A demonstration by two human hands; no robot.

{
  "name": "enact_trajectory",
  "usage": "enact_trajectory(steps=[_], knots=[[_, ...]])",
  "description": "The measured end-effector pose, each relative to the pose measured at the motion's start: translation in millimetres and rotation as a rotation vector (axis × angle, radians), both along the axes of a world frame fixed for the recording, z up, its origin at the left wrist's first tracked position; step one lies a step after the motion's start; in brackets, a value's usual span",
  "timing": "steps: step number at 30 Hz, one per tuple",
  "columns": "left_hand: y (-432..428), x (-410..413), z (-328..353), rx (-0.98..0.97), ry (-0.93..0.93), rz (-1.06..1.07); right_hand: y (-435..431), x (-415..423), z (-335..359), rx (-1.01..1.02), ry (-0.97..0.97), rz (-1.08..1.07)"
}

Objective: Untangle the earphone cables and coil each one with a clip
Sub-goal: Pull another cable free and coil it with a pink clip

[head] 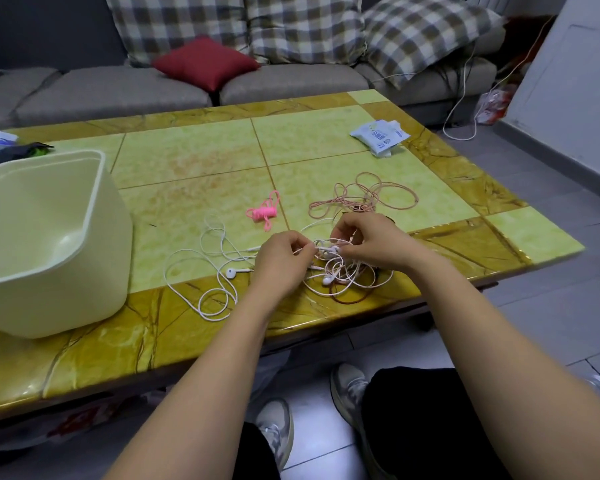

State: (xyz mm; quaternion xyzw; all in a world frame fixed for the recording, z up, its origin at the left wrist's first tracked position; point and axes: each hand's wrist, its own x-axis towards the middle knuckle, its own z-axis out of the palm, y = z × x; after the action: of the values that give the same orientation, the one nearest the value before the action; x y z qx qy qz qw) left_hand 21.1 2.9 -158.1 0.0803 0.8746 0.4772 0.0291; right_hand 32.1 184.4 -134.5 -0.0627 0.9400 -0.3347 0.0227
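Green-and-amber stone-patterned table (194, 161) carries, near its front edge, a tangle of thin white and rose-pink earphone cables (343, 275), with white loops (201, 271) and one earbud (230, 271) trailing off to the left. Both hands sit over the knot: the left hand (281, 259) pinches a white strand between thumb and fingertips, and the right hand (368, 242) has its fingers curled, nipping the cable beside it. Just behind lie loose pale-pink cable (361, 197) and a bright pink coiled bundle (262, 213); a cream bin (118, 254) stands at left, a grey sofa (118, 88) beyond.
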Motion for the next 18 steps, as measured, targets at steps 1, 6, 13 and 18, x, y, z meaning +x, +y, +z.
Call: enact_trajectory(steps=[1,6,13,18], knots=[[1.5,1.0,-0.7,0.002,-0.007,-0.004,-1.2,0.3,-0.8,0.001,0.000,-0.010],[3.6,2.8,-1.2,-0.021,0.048,-0.027,-0.6,2.9,2.1,-0.071,-0.018,-0.008],[2.0,1.5,0.4,0.167,-0.034,0.006,3.2,2.6,2.6,-0.129,-0.137,-0.024],[1.2,3.0,6.3,0.396,-0.151,0.024,9.3,3.1,7.6,-0.368,-0.210,-0.081]])
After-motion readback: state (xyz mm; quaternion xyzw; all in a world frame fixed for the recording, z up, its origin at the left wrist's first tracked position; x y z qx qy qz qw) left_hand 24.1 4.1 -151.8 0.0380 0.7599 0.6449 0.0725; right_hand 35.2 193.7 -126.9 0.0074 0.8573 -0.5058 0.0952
